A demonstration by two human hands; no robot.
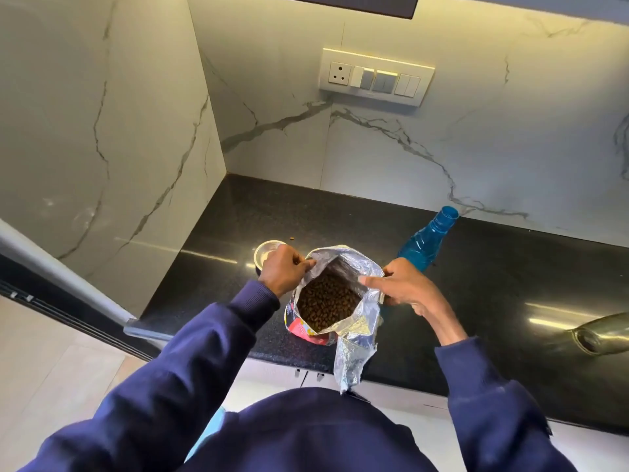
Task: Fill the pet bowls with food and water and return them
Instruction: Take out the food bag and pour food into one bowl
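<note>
A foil pet food bag (354, 321) stands on the black counter (476, 301), its mouth pulled wide so brown kibble (326, 303) shows inside. My left hand (282, 267) pinches the bag's left rim. My right hand (401, 287) grips the right rim, thumb laid inside the foil. A small steel pet bowl (265, 252) sits just behind my left hand, partly hidden by it. A blue plastic water bottle (427, 241) with no cap in view stands behind my right hand.
One stray kibble (291, 238) lies on the counter behind the bowl. Marble walls close the corner at left and back, with a switch panel (374, 76) above. A brass tap spout (599, 332) reaches in from the right. The counter edge runs below the bag.
</note>
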